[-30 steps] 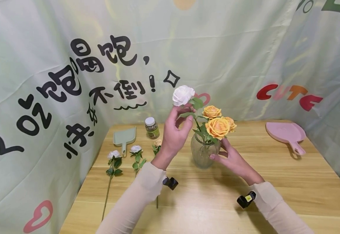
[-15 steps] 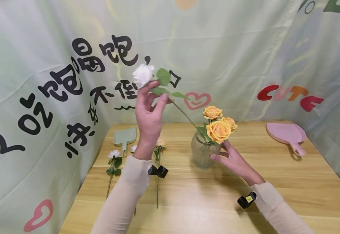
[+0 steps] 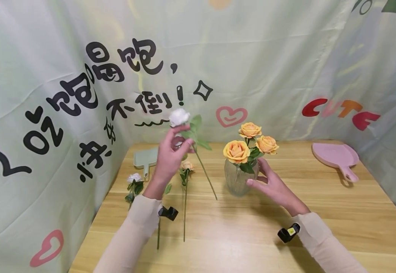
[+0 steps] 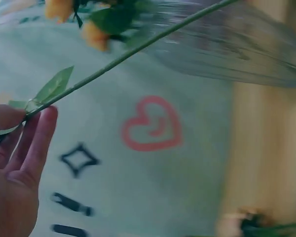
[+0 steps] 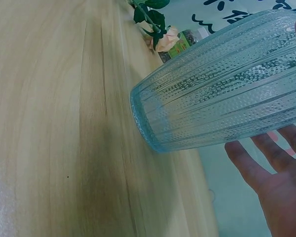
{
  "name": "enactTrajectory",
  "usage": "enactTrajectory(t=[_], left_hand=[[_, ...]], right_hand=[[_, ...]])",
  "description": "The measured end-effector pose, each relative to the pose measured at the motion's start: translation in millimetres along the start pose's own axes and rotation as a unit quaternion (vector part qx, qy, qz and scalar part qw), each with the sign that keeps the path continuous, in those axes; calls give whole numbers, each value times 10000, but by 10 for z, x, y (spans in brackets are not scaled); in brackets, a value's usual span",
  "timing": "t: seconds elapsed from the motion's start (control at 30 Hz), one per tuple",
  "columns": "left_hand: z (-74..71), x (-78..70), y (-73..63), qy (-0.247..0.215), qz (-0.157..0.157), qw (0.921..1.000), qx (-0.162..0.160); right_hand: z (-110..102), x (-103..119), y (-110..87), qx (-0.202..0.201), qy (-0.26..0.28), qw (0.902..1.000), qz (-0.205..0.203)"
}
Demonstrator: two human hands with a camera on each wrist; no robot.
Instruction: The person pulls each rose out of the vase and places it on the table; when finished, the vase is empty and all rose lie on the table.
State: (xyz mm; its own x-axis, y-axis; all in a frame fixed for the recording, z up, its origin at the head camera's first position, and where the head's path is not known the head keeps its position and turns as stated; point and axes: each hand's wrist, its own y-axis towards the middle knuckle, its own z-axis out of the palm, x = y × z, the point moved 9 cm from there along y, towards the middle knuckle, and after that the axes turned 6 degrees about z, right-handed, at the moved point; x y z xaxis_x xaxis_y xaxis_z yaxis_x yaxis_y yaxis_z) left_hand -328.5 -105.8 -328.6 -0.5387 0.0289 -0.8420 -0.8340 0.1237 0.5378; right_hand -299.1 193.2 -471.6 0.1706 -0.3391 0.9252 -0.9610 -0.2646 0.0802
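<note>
My left hand [image 3: 171,155] pinches a white rose [image 3: 179,117] by its stem just under the bloom. The bare stem [image 4: 133,53] slants down to the right, its lower end outside the ribbed glass vase [image 3: 237,184]. My right hand [image 3: 275,187] holds the vase from its right side, thumb in front and fingers behind. In the right wrist view, the vase's textured wall [image 5: 222,89] lies between thumb and fingers. Several orange roses [image 3: 236,152] stand in the vase, their blooms above the rim.
On the table's left lie another white rose [image 3: 134,178], a peach rose [image 3: 187,165] and a stem partly hidden by my left arm. A green dustpan [image 3: 145,157] is behind them. A pink dustpan [image 3: 335,154] lies at the back right. A printed curtain [image 3: 269,68] hangs behind.
My left hand has drawn the white rose out of the vase, up and left, then lowered it. The orange roses have shifted in the vase. My right hand has stayed at the vase.
</note>
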Motion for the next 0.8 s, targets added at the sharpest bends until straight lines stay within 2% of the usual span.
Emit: enactTrajectory(t=[0.13,0.3,0.47,0.6,0.73,0.8], left_hand=[[138,477,-238,380,-885,9943,462],[293,969,-504,787,-1577,9803,893],[442,1278,-692,1028,-2012,9665,1219],[539,1494,-788,1356,-2219,9545,1460],[576,1718,-883,1620,-2495,9407,1629],[574,1788,-921,1701,-2585,9364,1653]], right_hand=[[-1,7,3,-29,-34,10000,-8],[-6,6,7,-31,-76,10000,30],[-14,7,5,-49,-111,9999,43],[-19,9,5,-67,-112,9999,23],[-15,1,4,-51,-87,9999,46],[-7,-1,6,-29,-67,10000,49]])
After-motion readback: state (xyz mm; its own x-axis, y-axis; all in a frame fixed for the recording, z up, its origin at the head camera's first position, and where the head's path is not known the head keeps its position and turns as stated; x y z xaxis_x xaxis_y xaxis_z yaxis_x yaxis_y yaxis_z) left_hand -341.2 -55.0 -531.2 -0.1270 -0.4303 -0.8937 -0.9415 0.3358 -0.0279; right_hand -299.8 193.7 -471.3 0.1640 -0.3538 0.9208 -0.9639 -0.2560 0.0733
